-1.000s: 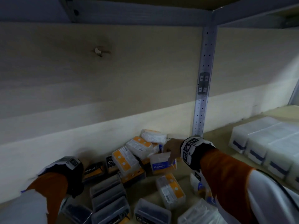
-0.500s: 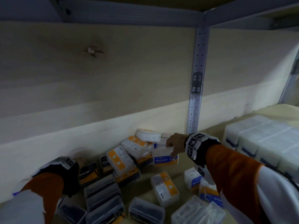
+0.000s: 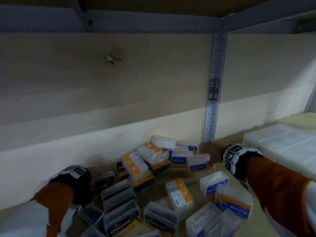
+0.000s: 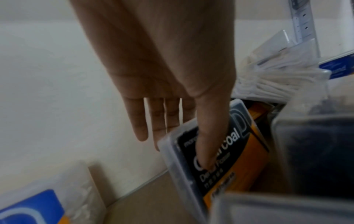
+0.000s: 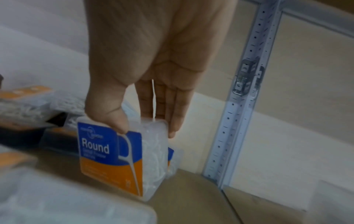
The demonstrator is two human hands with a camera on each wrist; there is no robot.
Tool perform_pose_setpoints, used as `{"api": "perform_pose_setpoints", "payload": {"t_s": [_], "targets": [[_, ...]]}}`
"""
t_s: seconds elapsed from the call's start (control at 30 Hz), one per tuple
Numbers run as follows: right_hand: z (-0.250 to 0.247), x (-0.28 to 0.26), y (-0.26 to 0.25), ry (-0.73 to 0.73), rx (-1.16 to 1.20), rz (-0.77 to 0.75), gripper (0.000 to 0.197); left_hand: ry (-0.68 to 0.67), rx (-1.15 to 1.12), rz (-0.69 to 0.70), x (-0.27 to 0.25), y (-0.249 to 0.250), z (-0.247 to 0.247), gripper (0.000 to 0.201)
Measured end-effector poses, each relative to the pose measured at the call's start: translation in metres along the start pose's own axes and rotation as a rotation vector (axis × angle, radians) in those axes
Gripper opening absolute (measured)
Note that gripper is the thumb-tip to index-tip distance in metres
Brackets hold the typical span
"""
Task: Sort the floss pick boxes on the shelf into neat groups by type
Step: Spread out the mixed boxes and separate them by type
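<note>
A jumbled pile of floss pick boxes lies on the shelf board [image 3: 191, 180]. It holds dark Charcoal boxes [image 3: 119, 219], clear boxes with orange labels [image 3: 135, 163] and blue-and-orange Round boxes [image 3: 232, 200]. My left hand [image 4: 180, 151] pinches a Charcoal box [image 4: 239, 151] at the pile's left, close to the back wall. Its thumb lies on the label and its fingers are behind. My right hand [image 5: 147, 130] holds a Round box [image 5: 114, 159] by its top, thumb in front and fingers behind. That box [image 3: 199, 162] hangs tilted beside another Round box [image 3: 179, 161].
A perforated metal upright [image 3: 212, 117] stands against the pale wooden back wall just behind my right hand. A tidy row of white boxes [image 3: 280, 144] fills the shelf at the far right. A shelf beam [image 3: 153, 23] runs overhead.
My right hand has carried the Round box to the right, off the pile and towards the metal upright. My left hand has stayed on the Charcoal box at the left.
</note>
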State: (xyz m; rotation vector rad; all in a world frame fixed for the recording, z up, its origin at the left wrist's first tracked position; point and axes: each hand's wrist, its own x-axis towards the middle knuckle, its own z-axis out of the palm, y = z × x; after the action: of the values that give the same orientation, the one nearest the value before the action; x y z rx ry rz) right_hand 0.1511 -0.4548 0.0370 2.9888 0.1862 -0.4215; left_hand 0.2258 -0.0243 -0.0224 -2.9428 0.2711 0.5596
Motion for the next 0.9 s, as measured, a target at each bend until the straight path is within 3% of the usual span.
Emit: {"api": "perform_pose_setpoints", "payload": {"t_s": [0.03, 0.1, 0.27, 0.37, 0.43, 0.77, 0.9], "targets": [[0.003, -0.003, 0.003, 0.001, 0.008, 0.007, 0.052, 0.054, -0.058, -0.027, -0.003, 0.000, 0.001, 0.047], [0.009, -0.009, 0.009, -0.007, 0.035, 0.029, 0.059, -0.016, 0.097, -0.019, -0.012, 0.001, -0.004, 0.047], [0.021, -0.019, 0.016, -0.063, 0.056, 0.107, 0.059, -0.065, 0.169, 0.039, -0.029, 0.009, -0.013, 0.038], [0.022, -0.023, 0.018, -0.092, 0.059, 0.152, 0.059, -0.089, 0.225, 0.086, -0.036, 0.010, -0.014, 0.015], [0.024, -0.025, 0.019, -0.107, 0.056, 0.162, 0.060, -0.091, 0.259, 0.085, -0.040, 0.012, -0.015, 0.024], [0.031, -0.031, 0.017, -0.137, 0.060, 0.200, 0.059, -0.202, 0.289, 0.112, -0.048, 0.017, -0.026, 0.010], [0.029, -0.033, 0.011, -0.136, 0.044, 0.216, 0.058, -0.127, 0.267, 0.090, -0.050, 0.024, -0.032, 0.028]]}}
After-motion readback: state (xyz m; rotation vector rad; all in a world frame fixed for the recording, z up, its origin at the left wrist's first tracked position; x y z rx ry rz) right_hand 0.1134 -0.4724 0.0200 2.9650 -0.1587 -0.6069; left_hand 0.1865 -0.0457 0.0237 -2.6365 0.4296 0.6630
